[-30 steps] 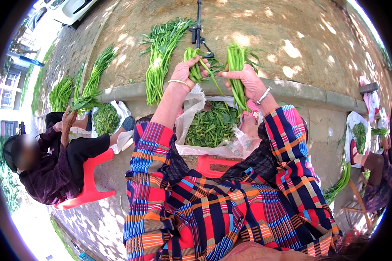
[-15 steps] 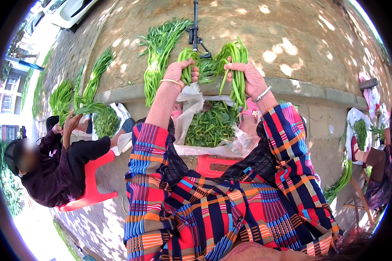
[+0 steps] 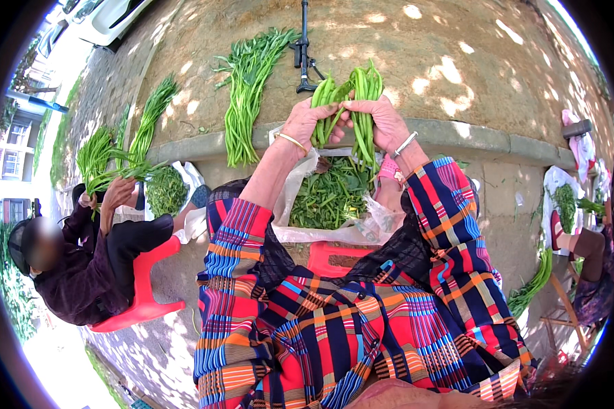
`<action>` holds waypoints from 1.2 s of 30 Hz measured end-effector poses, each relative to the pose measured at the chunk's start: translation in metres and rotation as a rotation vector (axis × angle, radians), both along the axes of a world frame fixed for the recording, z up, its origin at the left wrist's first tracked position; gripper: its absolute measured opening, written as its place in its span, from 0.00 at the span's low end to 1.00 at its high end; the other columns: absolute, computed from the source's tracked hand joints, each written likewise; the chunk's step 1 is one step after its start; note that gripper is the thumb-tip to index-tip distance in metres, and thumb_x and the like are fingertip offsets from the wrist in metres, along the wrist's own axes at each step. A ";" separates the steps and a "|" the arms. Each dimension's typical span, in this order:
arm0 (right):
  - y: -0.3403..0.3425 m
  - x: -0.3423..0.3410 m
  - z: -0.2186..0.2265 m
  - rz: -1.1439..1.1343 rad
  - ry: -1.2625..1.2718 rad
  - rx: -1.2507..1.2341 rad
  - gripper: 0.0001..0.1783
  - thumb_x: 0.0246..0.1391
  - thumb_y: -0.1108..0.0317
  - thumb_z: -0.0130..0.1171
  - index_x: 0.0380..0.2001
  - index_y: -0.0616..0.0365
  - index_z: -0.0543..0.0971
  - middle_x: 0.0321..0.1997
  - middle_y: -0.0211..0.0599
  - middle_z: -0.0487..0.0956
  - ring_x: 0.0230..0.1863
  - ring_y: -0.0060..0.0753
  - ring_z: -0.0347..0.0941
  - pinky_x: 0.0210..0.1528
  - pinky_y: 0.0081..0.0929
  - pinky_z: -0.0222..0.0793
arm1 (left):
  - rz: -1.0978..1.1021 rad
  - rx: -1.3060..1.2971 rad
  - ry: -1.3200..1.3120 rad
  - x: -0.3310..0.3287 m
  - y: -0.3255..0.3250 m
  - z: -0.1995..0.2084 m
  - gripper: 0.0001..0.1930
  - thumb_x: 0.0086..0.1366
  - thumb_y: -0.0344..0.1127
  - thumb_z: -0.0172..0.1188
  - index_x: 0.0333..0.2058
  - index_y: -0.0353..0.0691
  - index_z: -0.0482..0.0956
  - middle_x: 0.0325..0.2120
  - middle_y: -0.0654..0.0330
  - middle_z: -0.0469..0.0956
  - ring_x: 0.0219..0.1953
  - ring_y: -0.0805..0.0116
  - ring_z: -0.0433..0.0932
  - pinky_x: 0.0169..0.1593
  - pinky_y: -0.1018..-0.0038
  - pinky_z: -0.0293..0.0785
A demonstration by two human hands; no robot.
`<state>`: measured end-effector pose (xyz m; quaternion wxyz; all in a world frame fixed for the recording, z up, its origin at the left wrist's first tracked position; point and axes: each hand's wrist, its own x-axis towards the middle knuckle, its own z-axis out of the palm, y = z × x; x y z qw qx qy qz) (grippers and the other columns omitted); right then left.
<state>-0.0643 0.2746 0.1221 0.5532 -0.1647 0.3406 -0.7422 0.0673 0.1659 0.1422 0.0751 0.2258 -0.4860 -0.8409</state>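
My left hand (image 3: 303, 125) is closed round a bundle of green vegetable stems (image 3: 326, 95), and my right hand (image 3: 385, 124) grips another bundle of green stems (image 3: 366, 85). The two hands are close together, thumbs nearly touching where the bundles meet; what lies between the fingertips is too small to make out. Below them, between my feet, lies an open whitish plastic bag (image 3: 295, 236) holding a heap of picked green leaves and stem pieces (image 3: 327, 194). A large bunch of long leafy stems (image 3: 247, 102) rests on the ground ahead, left of my hands.
A black walking stick (image 3: 305, 48) lies ahead past a low curb (image 3: 450, 133). To the left, a person on a red stool (image 3: 143, 286) handles greens beside more bunches (image 3: 153, 116). At the right, another person sits near a white bag of greens (image 3: 564, 198).
My hands have come together; the left moved right with its bundle, and leafy strands between them no longer show. At the left, the other person's greens shifted slightly.
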 end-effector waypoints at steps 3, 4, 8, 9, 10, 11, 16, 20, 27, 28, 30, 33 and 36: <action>-0.002 0.004 0.001 -0.101 0.011 0.016 0.10 0.40 0.81 0.59 0.28 0.66 0.70 0.22 0.42 0.75 0.21 0.31 0.73 0.20 0.22 0.68 | -0.037 0.013 -0.015 0.001 0.001 -0.002 0.10 0.59 0.36 0.53 0.34 0.35 0.72 0.23 0.58 0.76 0.19 0.71 0.75 0.22 0.77 0.75; -0.001 0.003 0.002 -0.101 0.014 0.025 0.10 0.40 0.81 0.59 0.28 0.66 0.70 0.22 0.42 0.75 0.21 0.31 0.73 0.20 0.21 0.68 | -0.051 0.019 -0.016 0.001 0.002 -0.001 0.10 0.59 0.36 0.53 0.34 0.35 0.72 0.23 0.59 0.75 0.19 0.71 0.75 0.21 0.78 0.75; -0.001 -0.001 0.001 -0.107 0.027 0.028 0.10 0.39 0.82 0.59 0.28 0.68 0.70 0.21 0.41 0.75 0.20 0.30 0.73 0.21 0.21 0.69 | -0.095 0.046 0.013 -0.001 0.001 -0.003 0.11 0.58 0.37 0.54 0.36 0.35 0.71 0.24 0.59 0.75 0.19 0.72 0.75 0.21 0.78 0.74; -0.001 -0.002 0.000 -0.112 0.032 0.020 0.10 0.39 0.82 0.59 0.28 0.68 0.70 0.21 0.41 0.75 0.20 0.30 0.73 0.21 0.21 0.69 | -0.094 0.063 0.028 -0.002 0.001 -0.004 0.11 0.58 0.36 0.55 0.36 0.36 0.71 0.23 0.59 0.74 0.18 0.72 0.74 0.20 0.78 0.73; -0.001 -0.002 0.000 -0.123 0.037 0.024 0.10 0.39 0.82 0.59 0.28 0.68 0.71 0.21 0.42 0.75 0.20 0.30 0.73 0.21 0.21 0.69 | -0.091 0.081 0.041 -0.001 0.002 -0.003 0.11 0.57 0.36 0.56 0.36 0.36 0.71 0.23 0.60 0.74 0.18 0.72 0.73 0.19 0.78 0.72; -0.002 -0.001 0.000 -0.135 0.042 0.027 0.10 0.38 0.82 0.59 0.28 0.68 0.71 0.21 0.42 0.75 0.20 0.30 0.73 0.21 0.21 0.69 | -0.084 0.090 0.049 -0.002 0.003 -0.002 0.11 0.57 0.35 0.56 0.36 0.37 0.71 0.22 0.61 0.73 0.17 0.73 0.72 0.18 0.79 0.70; -0.002 0.002 0.001 -0.167 0.075 0.034 0.10 0.38 0.82 0.59 0.27 0.68 0.71 0.21 0.42 0.75 0.20 0.30 0.73 0.20 0.21 0.70 | -0.107 0.087 0.028 -0.001 0.004 -0.001 0.10 0.56 0.35 0.57 0.35 0.38 0.70 0.20 0.66 0.69 0.15 0.78 0.64 0.16 0.81 0.60; -0.001 0.005 0.002 -0.163 0.129 0.070 0.09 0.37 0.83 0.58 0.26 0.68 0.71 0.21 0.41 0.74 0.19 0.30 0.73 0.20 0.21 0.69 | -0.148 0.040 -0.025 0.000 0.002 -0.007 0.10 0.56 0.36 0.58 0.34 0.39 0.70 0.19 0.67 0.67 0.15 0.79 0.63 0.16 0.81 0.59; 0.002 0.004 0.007 -0.028 0.226 0.094 0.07 0.37 0.82 0.57 0.23 0.67 0.71 0.19 0.39 0.73 0.17 0.30 0.72 0.17 0.22 0.68 | -0.079 -0.003 -0.041 -0.001 0.009 -0.008 0.11 0.56 0.38 0.59 0.31 0.39 0.69 0.18 0.65 0.69 0.15 0.78 0.63 0.16 0.80 0.64; 0.001 0.005 0.007 -0.035 0.222 0.091 0.07 0.36 0.82 0.57 0.23 0.67 0.71 0.19 0.39 0.73 0.16 0.30 0.71 0.17 0.22 0.67 | -0.088 0.004 -0.052 -0.002 0.010 -0.006 0.11 0.56 0.38 0.59 0.31 0.39 0.69 0.19 0.65 0.69 0.14 0.78 0.63 0.16 0.80 0.65; 0.001 0.006 0.006 -0.065 0.205 0.104 0.06 0.36 0.82 0.57 0.22 0.68 0.71 0.18 0.39 0.73 0.16 0.29 0.71 0.16 0.22 0.67 | -0.095 0.033 -0.021 -0.002 0.012 -0.003 0.10 0.56 0.37 0.59 0.31 0.39 0.69 0.18 0.66 0.68 0.14 0.78 0.62 0.16 0.81 0.63; 0.001 0.006 0.005 -0.086 0.191 0.075 0.06 0.36 0.82 0.58 0.22 0.68 0.72 0.18 0.39 0.73 0.16 0.28 0.71 0.16 0.21 0.68 | -0.134 0.061 -0.026 -0.001 0.010 -0.002 0.09 0.56 0.36 0.58 0.31 0.39 0.70 0.17 0.67 0.66 0.13 0.80 0.61 0.15 0.82 0.60; 0.001 0.004 0.003 -0.081 0.157 0.097 0.07 0.37 0.81 0.59 0.23 0.68 0.73 0.18 0.39 0.74 0.15 0.28 0.71 0.16 0.22 0.67 | -0.152 0.045 -0.070 0.000 0.010 0.000 0.08 0.55 0.34 0.59 0.30 0.39 0.70 0.15 0.69 0.63 0.13 0.81 0.58 0.15 0.83 0.56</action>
